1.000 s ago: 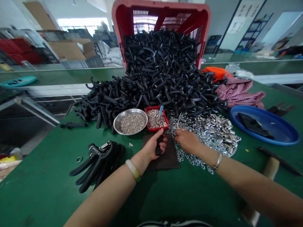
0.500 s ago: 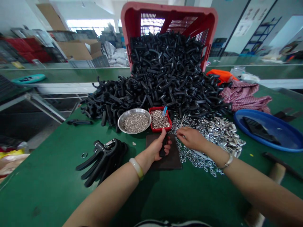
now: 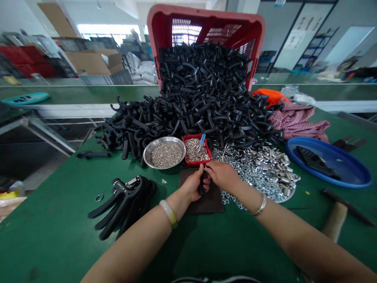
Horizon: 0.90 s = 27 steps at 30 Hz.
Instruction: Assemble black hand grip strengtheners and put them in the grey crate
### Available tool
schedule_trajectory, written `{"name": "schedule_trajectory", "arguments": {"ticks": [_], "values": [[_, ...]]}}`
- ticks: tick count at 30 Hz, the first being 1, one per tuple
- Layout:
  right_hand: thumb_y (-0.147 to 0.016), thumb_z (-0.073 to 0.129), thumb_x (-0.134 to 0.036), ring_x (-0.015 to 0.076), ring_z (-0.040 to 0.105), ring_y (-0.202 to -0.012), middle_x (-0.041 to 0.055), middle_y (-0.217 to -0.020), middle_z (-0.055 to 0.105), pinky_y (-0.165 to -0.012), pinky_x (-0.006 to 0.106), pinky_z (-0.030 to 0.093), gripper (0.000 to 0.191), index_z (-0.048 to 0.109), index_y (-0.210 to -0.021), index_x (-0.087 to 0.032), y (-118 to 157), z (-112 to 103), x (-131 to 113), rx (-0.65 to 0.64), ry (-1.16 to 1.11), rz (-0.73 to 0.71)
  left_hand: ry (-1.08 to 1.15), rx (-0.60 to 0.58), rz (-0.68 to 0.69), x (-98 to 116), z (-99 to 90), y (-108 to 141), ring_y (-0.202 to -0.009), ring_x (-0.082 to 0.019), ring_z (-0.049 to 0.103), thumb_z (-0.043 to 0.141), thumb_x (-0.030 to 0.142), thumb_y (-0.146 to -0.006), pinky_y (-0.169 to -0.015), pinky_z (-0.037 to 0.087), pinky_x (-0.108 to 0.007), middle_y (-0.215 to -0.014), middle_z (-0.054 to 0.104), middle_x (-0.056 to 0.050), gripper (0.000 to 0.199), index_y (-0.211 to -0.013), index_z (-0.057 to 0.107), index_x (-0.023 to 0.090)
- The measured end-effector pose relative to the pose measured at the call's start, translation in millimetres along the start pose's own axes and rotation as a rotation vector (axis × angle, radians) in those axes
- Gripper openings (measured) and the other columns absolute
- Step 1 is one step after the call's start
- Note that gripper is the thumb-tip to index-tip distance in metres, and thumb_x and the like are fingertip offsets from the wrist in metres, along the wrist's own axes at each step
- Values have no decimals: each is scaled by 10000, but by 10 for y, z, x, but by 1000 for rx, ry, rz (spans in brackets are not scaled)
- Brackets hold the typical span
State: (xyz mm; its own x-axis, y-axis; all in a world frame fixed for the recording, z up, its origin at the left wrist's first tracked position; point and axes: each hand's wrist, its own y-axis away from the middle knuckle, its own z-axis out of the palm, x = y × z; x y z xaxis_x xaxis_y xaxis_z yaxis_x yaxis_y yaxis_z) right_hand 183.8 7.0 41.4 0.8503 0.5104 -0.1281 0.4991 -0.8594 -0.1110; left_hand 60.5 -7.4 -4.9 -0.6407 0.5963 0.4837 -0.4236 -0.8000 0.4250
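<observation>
Your left hand (image 3: 191, 184) clamps a black plastic handle (image 3: 202, 185) over a dark mat (image 3: 212, 200); your right hand (image 3: 223, 175) sits just beside it, its grip impossible to tell.

Green workbench (image 3: 50, 236), top crowded. Taking the dark mat (image 3: 215, 202) as centre: black plastic handles (image 3: 203, 102) heaped at 12 o'clock, red tray (image 3: 196, 162) also at 12, steel bowl (image 3: 163, 153) at 11, loose steel washers (image 3: 259, 173) at 2, checked cloth (image 3: 297, 124) at 2, blue basin (image 3: 347, 181) at 3, assembled black hand grips (image 3: 123, 208) at 9 (count unclear, stacked).

A pale jade bangle (image 3: 168, 213) circles the left forearm (image 3: 138, 243), a slim silver bangle (image 3: 260, 204) the right.
</observation>
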Motion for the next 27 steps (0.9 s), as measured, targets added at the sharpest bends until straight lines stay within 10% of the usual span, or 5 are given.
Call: {"name": "schedule_trajectory", "arguments": {"ticks": [7, 14, 22, 27], "values": [[-873, 424, -328, 163, 568, -891, 44, -956, 642, -778, 275, 413, 271, 623, -1014, -210, -101, -160, 301, -105, -127, -217, 1, 76, 5, 46, 46, 37, -345, 34, 308, 643, 311, -740, -305, 216, -85, -653, 510, 47, 213, -799, 529, 141], [-838, 434, -174, 269, 557, -976, 168, -1030, 617, -778, 352, 425, 266, 648, -989, -129, -725, -224, 998, -140, 241, 175, -40, 111, 44, -13, 74, 25, -363, 38, 314, 686, 383, -683, -331, 241, -101, -730, 563, 29, 321, -757, 500, 132], [-859, 508, -319, 184, 559, -933, 84, -1074, 567, -801, 386, 462, 276, 553, -1061, -138, -1230, 173, 832, -289, 227, 251, -94, 86, 69, -35, 43, 17, -375, 28, 309, 710, 408, -644, -340, 239, -108, -715, 560, 23, 370, -734, 472, 139], [-787, 585, -250, 214, 589, -862, 127, -950, 612, -733, 330, 468, 220, 608, -944, -97, -1230, 69, 839, -226, 143, 282, -31, 59, 76, -25, 27, 29, -373, 32, 302, 709, 395, -650, -338, 235, -102, -715, 553, 28, 366, -721, 458, 139]]}}
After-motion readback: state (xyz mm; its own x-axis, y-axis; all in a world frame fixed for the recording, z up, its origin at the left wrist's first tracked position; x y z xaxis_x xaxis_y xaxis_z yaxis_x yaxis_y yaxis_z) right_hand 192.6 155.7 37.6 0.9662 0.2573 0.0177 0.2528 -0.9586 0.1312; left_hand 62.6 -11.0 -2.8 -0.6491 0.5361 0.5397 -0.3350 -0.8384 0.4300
